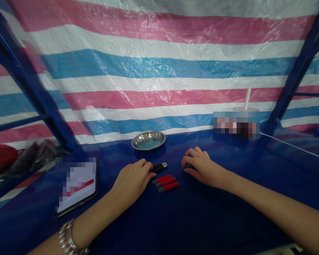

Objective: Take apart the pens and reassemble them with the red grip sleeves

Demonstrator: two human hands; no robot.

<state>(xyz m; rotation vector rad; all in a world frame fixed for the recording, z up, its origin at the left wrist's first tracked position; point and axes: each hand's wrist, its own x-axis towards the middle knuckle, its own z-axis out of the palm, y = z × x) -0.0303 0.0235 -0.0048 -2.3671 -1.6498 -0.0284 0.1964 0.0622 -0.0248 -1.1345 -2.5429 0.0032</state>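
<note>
My left hand (134, 177) rests on the blue table with its fingers curled over the near ends of the black pen-like pieces (159, 167), whose silver tips point right. Just below them lie three red pen-like pieces (168, 182) with clear greyish ends, side by side and slanted. To the right, my right hand (200, 164) is low over the table, fingers bent toward the thumb. Something small and dark shows between those fingers, too hidden to name. Behind both hands sits a shallow oval metal dish (148, 148).
A phone (95, 187) with a blurred screen leans at the left. A blurred cup-like thing with a white straw (247, 98) stands back right, near a white cable (295, 145). Blue metal posts (295, 74) and a striped plastic sheet (159, 67) bound the table.
</note>
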